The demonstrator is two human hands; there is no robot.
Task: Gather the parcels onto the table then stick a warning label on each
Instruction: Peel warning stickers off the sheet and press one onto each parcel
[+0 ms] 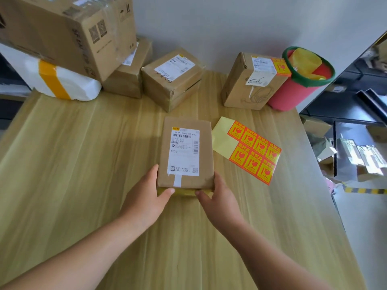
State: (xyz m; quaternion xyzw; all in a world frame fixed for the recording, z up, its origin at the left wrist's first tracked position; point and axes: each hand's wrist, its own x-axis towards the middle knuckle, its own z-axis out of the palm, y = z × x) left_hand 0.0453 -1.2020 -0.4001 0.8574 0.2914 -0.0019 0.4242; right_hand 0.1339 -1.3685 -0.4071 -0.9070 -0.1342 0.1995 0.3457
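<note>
The left hand (146, 197) and right hand (219, 198) clamp the near end of one small parcel (185, 151), which lies flat mid-desk. Just right of it lies one label sheet (251, 149) carrying seven red warning labels. Five more parcels line the far edge:
- a white bundle (69, 82)
- a large box (62, 30) tilted on it
- a half-hidden box (125, 78)
- a middle box (171, 80)
- a labelled box (251, 80)

Open desk (73, 164) stretches to the left and near edges. One red bin (293, 95) in the far right corner holds yellow paper (305, 59).
</note>
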